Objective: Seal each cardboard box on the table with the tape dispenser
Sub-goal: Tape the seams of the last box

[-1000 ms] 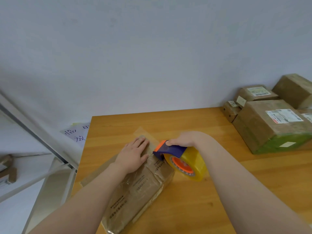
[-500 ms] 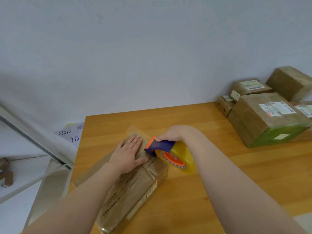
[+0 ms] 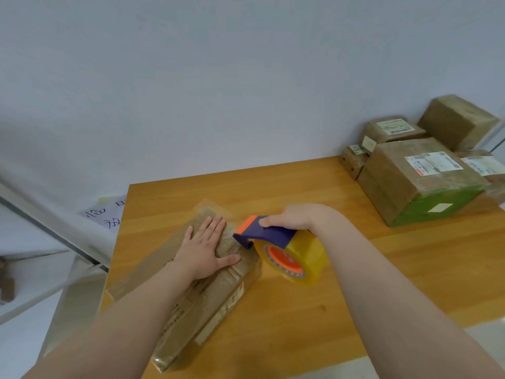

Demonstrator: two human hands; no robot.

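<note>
A flat, long cardboard box (image 3: pixel 207 299) wrapped in clear tape lies slantwise near the left edge of the wooden table (image 3: pixel 300 187). My left hand (image 3: pixel 205 248) presses flat on the box's far end, fingers straight and spread. My right hand (image 3: pixel 292 218) grips the blue and orange tape dispenser (image 3: pixel 269 236), which carries a big yellowish roll (image 3: pixel 295 259) with an orange core. The dispenser's front edge touches the box's right side, just beside my left thumb.
Several taped cardboard boxes with labels are stacked at the table's far right corner; the largest (image 3: pixel 418 181) has a green band. A paper sheet with handwriting (image 3: pixel 106 214) lies beyond the table's left edge. A white wall stands behind.
Both hands stay on the box and dispenser. The dispenser has lifted slightly, its front edge still at the box's right side. My head shifted, so the whole scene moved a little in view.
</note>
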